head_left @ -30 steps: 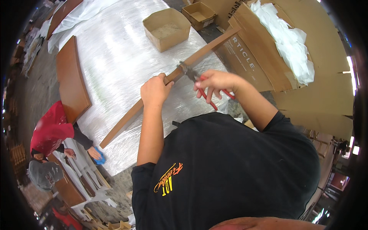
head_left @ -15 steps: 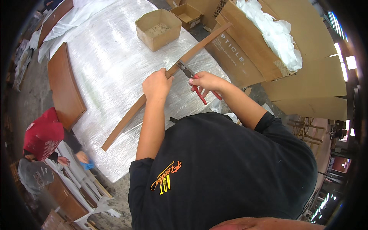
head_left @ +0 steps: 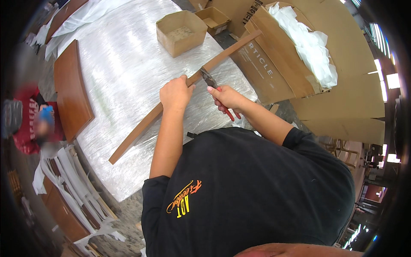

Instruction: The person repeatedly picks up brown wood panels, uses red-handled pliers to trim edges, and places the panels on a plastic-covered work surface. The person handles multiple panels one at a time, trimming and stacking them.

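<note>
A long brown wooden strip [head_left: 139, 133] runs slantwise across a table wrapped in clear plastic film [head_left: 115, 85]. My left hand [head_left: 174, 93] is closed round the strip near its middle. In my right hand [head_left: 227, 97] are red-handled pliers [head_left: 209, 79], gripped by the handles. Their metal jaws meet the strip just beyond my left hand. Whether the jaws bite on something small there, I cannot make out. The handles lie closer together, partly hidden by my fingers.
An open cardboard box [head_left: 182, 36] stands on the table's far side, a smaller carton [head_left: 212, 20] behind it. At right is a large carton [head_left: 274, 64] with white wrapping [head_left: 304, 47]. A curved brown panel [head_left: 72, 94] lies at left, near a person in red [head_left: 30, 115].
My right hand has squeezed the pliers' handles closer together. My left hand stays on the strip. The person at left has straightened up and moved farther back.
</note>
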A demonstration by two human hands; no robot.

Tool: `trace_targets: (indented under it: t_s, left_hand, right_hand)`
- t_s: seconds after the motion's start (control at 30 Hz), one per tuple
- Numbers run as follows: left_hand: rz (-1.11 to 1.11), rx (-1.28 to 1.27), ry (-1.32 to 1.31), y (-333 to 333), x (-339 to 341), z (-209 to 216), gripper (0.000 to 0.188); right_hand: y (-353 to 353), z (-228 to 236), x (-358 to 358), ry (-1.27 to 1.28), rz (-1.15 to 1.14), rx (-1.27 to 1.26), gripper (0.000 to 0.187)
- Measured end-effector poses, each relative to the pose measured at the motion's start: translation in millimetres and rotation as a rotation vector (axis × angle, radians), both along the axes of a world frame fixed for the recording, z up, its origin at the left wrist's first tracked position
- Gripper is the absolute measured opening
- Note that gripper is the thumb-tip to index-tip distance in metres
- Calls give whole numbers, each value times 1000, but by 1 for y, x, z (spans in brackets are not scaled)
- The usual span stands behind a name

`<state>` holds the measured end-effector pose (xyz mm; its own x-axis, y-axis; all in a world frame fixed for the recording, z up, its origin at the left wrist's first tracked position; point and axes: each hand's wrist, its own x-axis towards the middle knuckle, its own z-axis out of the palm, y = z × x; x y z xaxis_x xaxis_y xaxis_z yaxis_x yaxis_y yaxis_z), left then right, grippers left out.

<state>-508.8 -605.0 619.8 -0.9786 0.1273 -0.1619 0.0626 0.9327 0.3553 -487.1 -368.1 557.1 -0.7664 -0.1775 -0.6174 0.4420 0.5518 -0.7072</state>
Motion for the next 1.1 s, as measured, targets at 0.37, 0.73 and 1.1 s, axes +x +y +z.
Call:
trace_targets:
  t_s: [0.37, 0.73, 1.1]
  left_hand:
    - [40, -4, 25, 12, 1, 2, 35]
    - [74, -36, 25, 27, -13, 7, 33]
    - [110, 41, 49, 2, -3, -8, 24]
  right_hand:
    - [6, 13, 8, -572, -153, -850, 56]
    - [51, 13, -27, -902, -100, -1209, 57]
    - [51, 100, -128, -435, 559, -56, 36]
